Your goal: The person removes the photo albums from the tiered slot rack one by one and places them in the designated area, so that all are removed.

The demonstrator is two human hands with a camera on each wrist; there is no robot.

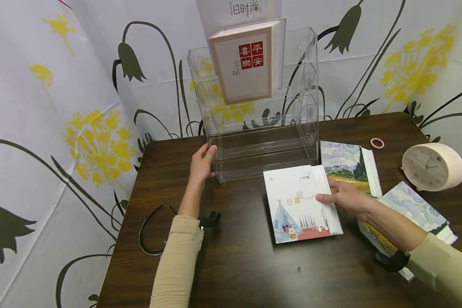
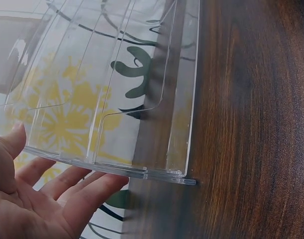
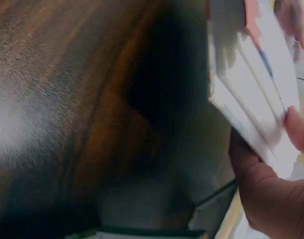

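A clear acrylic tiered rack (image 1: 254,149) stands at the back of the table. At its left side is my left hand (image 1: 202,164); in the left wrist view the fingertips (image 2: 112,184) touch the clear side panel with the fingers loosely extended. My right hand (image 1: 348,196) grips a white book (image 1: 298,214) by its right edge, thumb on the cover and fingers behind. A drawn tent and small house scene decorate that cover. The book is in front of the rack's lower right corner. Its page edges (image 3: 246,94) show in the right wrist view.
A beige book with red characters (image 1: 242,68) leans in the upper tier. To the right lie books with painted landscape covers (image 1: 342,160), a pink ring (image 1: 377,143) and a round clock (image 1: 427,167). A black headband (image 1: 142,235) lies left. Floral cloth hangs behind.
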